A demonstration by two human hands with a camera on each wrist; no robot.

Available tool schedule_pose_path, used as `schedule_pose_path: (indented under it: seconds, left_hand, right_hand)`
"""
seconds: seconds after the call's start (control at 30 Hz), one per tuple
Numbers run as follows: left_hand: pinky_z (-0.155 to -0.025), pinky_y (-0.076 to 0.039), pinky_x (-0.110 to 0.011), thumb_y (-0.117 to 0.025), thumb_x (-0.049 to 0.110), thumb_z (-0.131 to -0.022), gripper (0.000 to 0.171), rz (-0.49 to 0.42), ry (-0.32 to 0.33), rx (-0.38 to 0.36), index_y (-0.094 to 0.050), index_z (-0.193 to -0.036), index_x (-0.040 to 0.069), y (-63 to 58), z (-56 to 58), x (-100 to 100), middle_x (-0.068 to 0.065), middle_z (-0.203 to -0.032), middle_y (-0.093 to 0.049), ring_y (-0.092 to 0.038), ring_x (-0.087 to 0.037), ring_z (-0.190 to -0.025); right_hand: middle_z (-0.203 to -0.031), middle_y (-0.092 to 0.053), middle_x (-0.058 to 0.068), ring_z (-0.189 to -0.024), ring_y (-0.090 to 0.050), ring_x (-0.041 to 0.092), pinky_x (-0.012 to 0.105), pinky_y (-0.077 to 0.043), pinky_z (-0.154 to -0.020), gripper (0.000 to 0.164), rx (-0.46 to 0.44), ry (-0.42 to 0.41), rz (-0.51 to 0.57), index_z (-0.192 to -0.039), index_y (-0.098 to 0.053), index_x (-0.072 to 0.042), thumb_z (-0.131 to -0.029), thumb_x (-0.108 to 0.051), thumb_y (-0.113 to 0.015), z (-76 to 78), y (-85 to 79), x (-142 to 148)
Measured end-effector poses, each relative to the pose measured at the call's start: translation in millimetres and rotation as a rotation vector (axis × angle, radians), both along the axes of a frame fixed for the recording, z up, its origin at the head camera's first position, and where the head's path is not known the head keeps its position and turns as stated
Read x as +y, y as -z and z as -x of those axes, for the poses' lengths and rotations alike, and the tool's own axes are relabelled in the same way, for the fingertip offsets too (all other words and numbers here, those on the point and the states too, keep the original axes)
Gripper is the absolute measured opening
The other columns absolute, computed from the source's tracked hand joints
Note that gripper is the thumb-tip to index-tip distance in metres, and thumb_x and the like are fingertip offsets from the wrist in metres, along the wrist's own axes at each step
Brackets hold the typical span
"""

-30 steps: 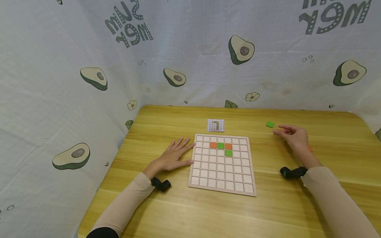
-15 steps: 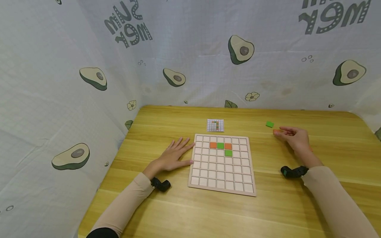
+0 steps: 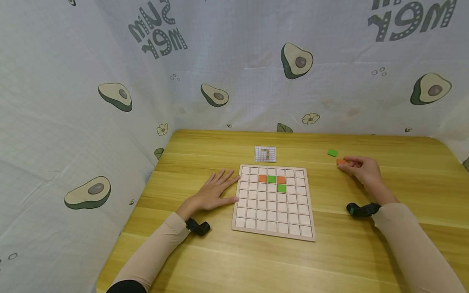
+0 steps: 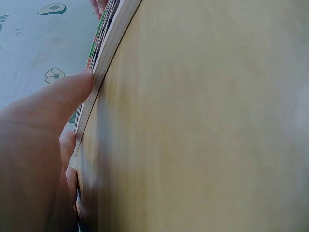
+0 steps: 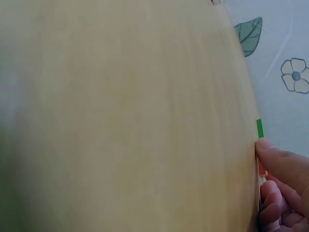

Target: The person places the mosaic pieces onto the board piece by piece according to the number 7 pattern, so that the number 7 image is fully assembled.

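In the head view my left hand (image 3: 212, 193) lies with fingers spread on the table, thumb and a fingertip at the left edge of the wooden grid board (image 3: 272, 236). The left wrist view shows the thumb (image 4: 72, 92) against the board's side. Two orange tiles and two green tiles sit in the board's upper cells, among them a lower green tile (image 3: 281, 188). My right hand (image 3: 366, 170) pinches a loose orange tile (image 3: 341, 162) between thumb and fingers, low over the table. Just beyond it lies a loose green tile (image 3: 332, 153).
A small printed grid card (image 3: 265, 154) with coloured squares lies behind the board. The wooden table (image 3: 205, 260) ends at the back against a hanging cloth (image 3: 249, 53) printed with avocados.
The right thumb and fingers have come together on the orange tile, which now shows at their tips. An orange edge behind the right wrist is now out of sight. The left hand stays still.
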State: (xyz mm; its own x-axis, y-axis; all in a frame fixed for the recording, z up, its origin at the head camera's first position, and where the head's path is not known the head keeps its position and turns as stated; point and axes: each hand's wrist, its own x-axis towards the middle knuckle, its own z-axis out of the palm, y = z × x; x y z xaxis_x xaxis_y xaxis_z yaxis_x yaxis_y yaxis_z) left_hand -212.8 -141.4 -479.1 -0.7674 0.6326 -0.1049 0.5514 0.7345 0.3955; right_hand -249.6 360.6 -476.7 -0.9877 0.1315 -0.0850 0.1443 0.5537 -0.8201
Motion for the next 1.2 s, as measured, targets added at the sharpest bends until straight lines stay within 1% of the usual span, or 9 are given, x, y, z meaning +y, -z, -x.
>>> schedule_pose_path:
  seconds: [0.13, 0.23, 0.47, 0.63, 0.97, 1.2]
  left_hand:
    - [-0.119, 0.005, -0.052, -0.046, 0.060, -0.099, 0.076, -0.002, 0.000, 0.000, -0.017, -0.162, 0.027, 0.2, 0.0, 0.2, -0.006, -0.167, -0.005, 0.004, -0.031, -0.151]
    - [-0.119, 0.005, -0.052, -0.046, 0.061, -0.099, 0.076, 0.002, -0.002, 0.001, -0.017, -0.162, 0.028, 0.9, 0.4, 0.3, -0.005, -0.167, -0.005, 0.004, -0.030, -0.151]
    - [-0.119, 0.005, -0.052, -0.046, 0.060, -0.100, 0.076, -0.002, 0.001, -0.003, -0.017, -0.162, 0.028, 0.3, 0.3, 0.6, -0.006, -0.167, -0.005, 0.004, -0.031, -0.151]
    - [-0.119, 0.005, -0.053, -0.046, 0.059, -0.100, 0.076, -0.003, 0.000, -0.004, -0.017, -0.162, 0.027, 0.7, -0.2, 0.1, -0.006, -0.167, -0.004, 0.004, -0.032, -0.151]
    - [-0.119, 0.004, -0.051, -0.044, 0.063, -0.099, 0.076, 0.011, -0.006, -0.009, -0.015, -0.162, 0.029, -1.9, -0.6, 0.2, -0.004, -0.167, -0.003, 0.005, -0.030, -0.151]
    - [-0.119, 0.004, -0.052, -0.045, 0.061, -0.099, 0.076, 0.005, -0.004, 0.000, -0.016, -0.162, 0.029, 0.0, -0.5, -0.2, -0.005, -0.167, -0.004, 0.004, -0.031, -0.152]
  right_hand:
    - [-0.091, -0.055, 0.005, -0.072, -0.045, 0.013, 0.023, -0.039, -0.055, 0.063, 0.002, -0.020, -0.064, -0.136, -0.056, 0.009, -0.094, -0.036, -0.070, 1.1, 0.3, 0.2]
    - [-0.092, -0.054, 0.007, -0.072, -0.044, 0.015, 0.024, -0.038, -0.056, 0.062, 0.001, -0.021, -0.078, -0.135, -0.056, 0.009, -0.095, -0.036, -0.069, 1.8, 0.7, 0.7]
    - [-0.093, -0.054, 0.009, -0.075, -0.044, 0.017, 0.025, -0.039, -0.056, 0.059, -0.006, -0.020, -0.112, -0.133, -0.058, 0.010, -0.096, -0.035, -0.068, 4.0, 2.4, 2.2]
    - [-0.092, -0.056, 0.011, -0.073, -0.044, 0.018, 0.025, -0.038, -0.055, 0.054, 0.019, -0.034, -0.144, -0.129, -0.060, 0.011, -0.096, -0.031, -0.068, 5.3, 2.5, 1.8]
    - [-0.087, -0.055, 0.012, -0.070, -0.043, 0.019, 0.026, -0.036, -0.054, 0.048, 0.065, -0.051, -0.184, -0.122, -0.063, 0.012, -0.096, -0.028, -0.068, 4.2, 1.9, -0.4]
    - [-0.084, -0.057, 0.012, -0.067, -0.043, 0.017, 0.025, -0.036, -0.052, 0.045, 0.079, -0.065, -0.203, -0.119, -0.063, 0.015, -0.097, -0.024, -0.068, 2.9, 0.6, -1.8]
